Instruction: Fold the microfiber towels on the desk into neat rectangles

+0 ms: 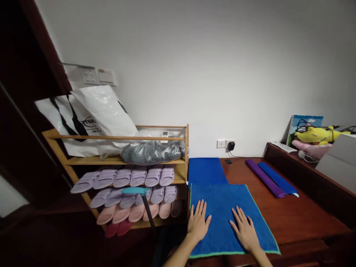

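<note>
A blue towel with a green edge (222, 200) lies spread flat on the dark wooden table (294, 215). My left hand (198, 221) rests flat on its left part, fingers stretched out. Flat on the towel's right part lies my right hand (244, 230), fingers spread too. Neither hand holds anything. Just behind this towel sits a folded blue towel (205, 170).
A rolled purple towel (264, 178) and a rolled blue one (277, 178) lie at the back right of the table. A wooden rack (178, 159) left of the table holds several slippers (130, 177), bags and a grey bundle (152, 151). A yellow plush toy (317, 134) sits on the right ledge.
</note>
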`<state>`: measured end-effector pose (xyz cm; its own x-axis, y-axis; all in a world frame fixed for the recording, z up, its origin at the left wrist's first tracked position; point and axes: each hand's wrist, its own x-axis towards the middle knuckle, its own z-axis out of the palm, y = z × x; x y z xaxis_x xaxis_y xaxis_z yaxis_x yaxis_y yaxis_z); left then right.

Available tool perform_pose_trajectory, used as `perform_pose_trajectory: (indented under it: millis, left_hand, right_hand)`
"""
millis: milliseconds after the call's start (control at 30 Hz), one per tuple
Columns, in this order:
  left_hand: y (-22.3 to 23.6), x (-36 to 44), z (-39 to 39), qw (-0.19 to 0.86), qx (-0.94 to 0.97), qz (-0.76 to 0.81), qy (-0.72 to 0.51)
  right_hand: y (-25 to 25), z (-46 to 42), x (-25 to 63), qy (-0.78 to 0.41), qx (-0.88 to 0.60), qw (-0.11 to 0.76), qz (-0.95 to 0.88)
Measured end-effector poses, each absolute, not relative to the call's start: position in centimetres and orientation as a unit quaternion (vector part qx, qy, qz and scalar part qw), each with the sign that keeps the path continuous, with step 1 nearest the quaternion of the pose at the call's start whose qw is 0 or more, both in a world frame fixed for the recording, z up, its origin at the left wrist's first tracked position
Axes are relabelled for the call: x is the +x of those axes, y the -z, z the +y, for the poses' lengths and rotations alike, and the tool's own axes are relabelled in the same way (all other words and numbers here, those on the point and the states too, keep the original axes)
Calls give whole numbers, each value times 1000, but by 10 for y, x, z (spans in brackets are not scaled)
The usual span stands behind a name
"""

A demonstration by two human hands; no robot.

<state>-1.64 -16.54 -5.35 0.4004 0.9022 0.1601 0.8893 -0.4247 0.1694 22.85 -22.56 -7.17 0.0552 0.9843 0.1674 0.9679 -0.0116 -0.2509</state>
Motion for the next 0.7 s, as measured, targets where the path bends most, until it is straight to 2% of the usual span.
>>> perform_pose_trajectory:
  millis: [167, 333, 533, 700]
  left_hand:
    - [49, -17, -170, 34, 833, 539, -121]
    - [33, -12, -168, 13, 839, 522, -152]
    - [20, -9, -112, 9, 804, 573, -157]
    - [42, -18, -73, 20, 764, 635, -112]
  right_hand:
    - [76, -223, 238, -48, -715, 169, -676]
    - [74, -185, 246, -52, -709, 221, -667]
    - [55, -114, 233, -54, -683, 214, -696]
    - [67, -78, 223, -41, -694, 194, -692]
